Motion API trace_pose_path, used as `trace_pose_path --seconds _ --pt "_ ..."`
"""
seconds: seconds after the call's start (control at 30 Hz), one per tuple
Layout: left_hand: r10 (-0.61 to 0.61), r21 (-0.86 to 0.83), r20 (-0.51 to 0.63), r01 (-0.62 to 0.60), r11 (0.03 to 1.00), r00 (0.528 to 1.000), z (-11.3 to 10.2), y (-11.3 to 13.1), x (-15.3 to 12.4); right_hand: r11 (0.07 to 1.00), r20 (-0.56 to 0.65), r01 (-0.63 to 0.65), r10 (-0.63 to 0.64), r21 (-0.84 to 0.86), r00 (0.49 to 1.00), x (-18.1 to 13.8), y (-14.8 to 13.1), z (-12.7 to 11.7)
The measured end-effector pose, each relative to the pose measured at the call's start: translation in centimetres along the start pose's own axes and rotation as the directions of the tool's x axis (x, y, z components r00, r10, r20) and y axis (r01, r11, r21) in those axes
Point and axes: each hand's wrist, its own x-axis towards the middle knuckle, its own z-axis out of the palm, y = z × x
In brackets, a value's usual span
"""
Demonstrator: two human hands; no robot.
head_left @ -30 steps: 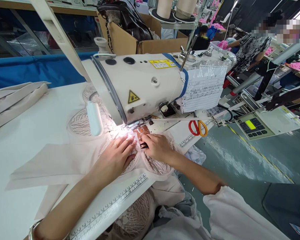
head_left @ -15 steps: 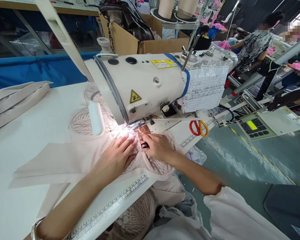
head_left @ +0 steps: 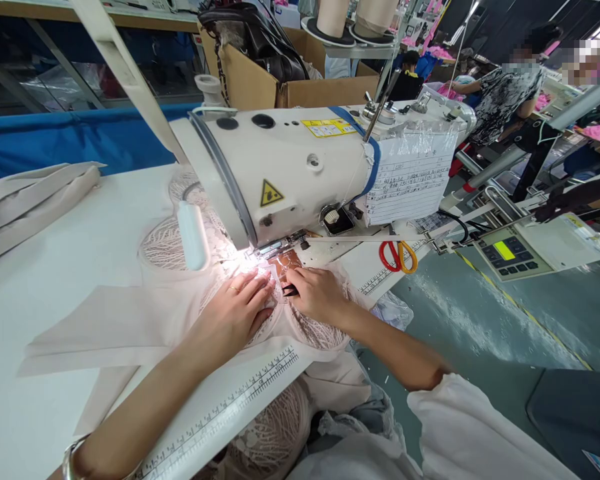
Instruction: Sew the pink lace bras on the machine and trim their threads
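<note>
A pale pink lace bra (head_left: 320,330) lies under the lit needle area of the white sewing machine (head_left: 285,173). My left hand (head_left: 240,300) rests flat on the lace, fingers stretched out close to the presser foot. Just right of it, my right hand (head_left: 317,293) is closed around small black thread snips (head_left: 291,291), whose pointed blades stick out toward my left hand. The handle is hidden in my palm. My right fingertips touch the fabric beside a brown patch (head_left: 287,261) near the foot. Glare hides the needle itself.
Scissors (head_left: 399,257) with red and yellow handles lie right of the machine. A printed ruler (head_left: 230,407) runs along the table's front edge. Folded fabric strips (head_left: 30,200) lie at left. Behind stand a cardboard box (head_left: 305,93) and thread cones (head_left: 333,17); a co-worker (head_left: 510,93) is at back right.
Both my hands, the bra and the snips stay where they were. In the background, the co-worker's arm has reached slightly farther left.
</note>
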Motion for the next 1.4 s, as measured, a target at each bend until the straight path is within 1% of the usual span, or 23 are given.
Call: trace_pose_path --seconds 0.23,0.67,0.83,0.97,1.1,1.17,1.27,1.33,1.4 --pt "0.025 0.037 -0.001 -0.025 0.999 1.000 -0.2 0.1 0.1 1.000 -0.030 0.006 -0.007 -0.009 1.000 -0.1 0.2 0.3" --pt "0.031 0.038 -0.021 -0.030 0.999 0.999 0.0 0.0 0.1 1.000 -0.020 -0.002 0.002 -0.004 1.000 -0.1 0.1 0.2" --pt "0.011 -0.004 -0.024 -0.011 1.000 1.000 -0.2 0.0 0.2 1.000 -0.003 -0.007 0.007 -0.004 1.000 -0.1 0.1 0.1" --pt "0.005 0.000 -0.024 -0.005 1.000 1.000 -0.3 0.1 0.2 1.000 -0.020 -0.001 0.001 -0.006 1.000 -0.1 0.0 -0.1" --pt "-0.025 0.004 -0.021 0.025 1.000 0.999 -0.3 0.3 0.1 0.999 -0.030 0.040 -0.041 -0.025 0.999 -0.2 0.0 -0.3" --pt "-0.042 0.003 -0.003 0.042 0.999 0.999 -0.3 0.4 0.1 0.998 -0.027 0.045 -0.046 -0.031 0.999 -0.1 0.1 -0.5" --pt "-0.054 -0.002 0.019 0.054 0.999 0.998 -0.5 0.4 0.2 1.000 -0.035 -0.001 0.000 -0.018 0.999 0.6 0.9 -0.9" --pt "-0.049 -0.015 0.011 0.049 0.999 0.999 -0.7 0.3 0.3 1.000 -0.033 -0.029 0.029 -0.002 0.999 1.3 1.5 -1.4" --pt "-0.042 -0.037 -0.013 0.042 0.998 0.999 -1.0 0.3 0.4 1.000 0.004 -0.002 0.002 0.004 1.000 2.1 2.0 -1.9"
